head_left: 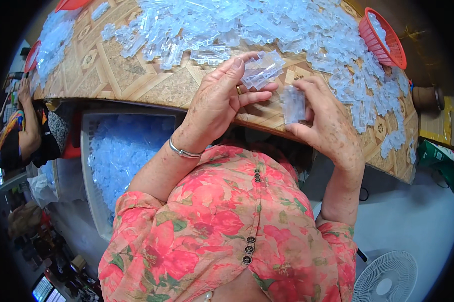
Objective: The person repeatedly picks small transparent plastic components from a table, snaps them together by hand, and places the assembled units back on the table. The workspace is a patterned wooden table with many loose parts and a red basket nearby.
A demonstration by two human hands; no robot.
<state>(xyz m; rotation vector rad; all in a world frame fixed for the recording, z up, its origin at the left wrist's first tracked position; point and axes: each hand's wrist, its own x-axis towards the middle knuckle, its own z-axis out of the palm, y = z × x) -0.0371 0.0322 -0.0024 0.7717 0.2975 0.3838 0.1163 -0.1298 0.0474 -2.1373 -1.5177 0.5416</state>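
Note:
My left hand (227, 93) is held over the table's near edge, palm up, thumb pressing on several clear plastic pieces (263, 69) that fan out past its fingers. To its right, my right hand (323, 113) grips another clear rectangular plastic piece (294, 104) between thumb and fingers. That piece is slightly blurred, and I cannot tell whether it is one piece or a few stacked. The two hands are close but apart. Beyond them lies a wide heap of similar clear plastic pieces (212, 30) on the wood-patterned tabletop (151, 83).
A red plastic basket (385, 38) with clear pieces tilts at the table's right. Below the table's left edge stands a white bin (92, 201) full of clear pieces. A white fan (384, 285) is at lower right. Another person's arm (29, 121) reaches to the table at far left.

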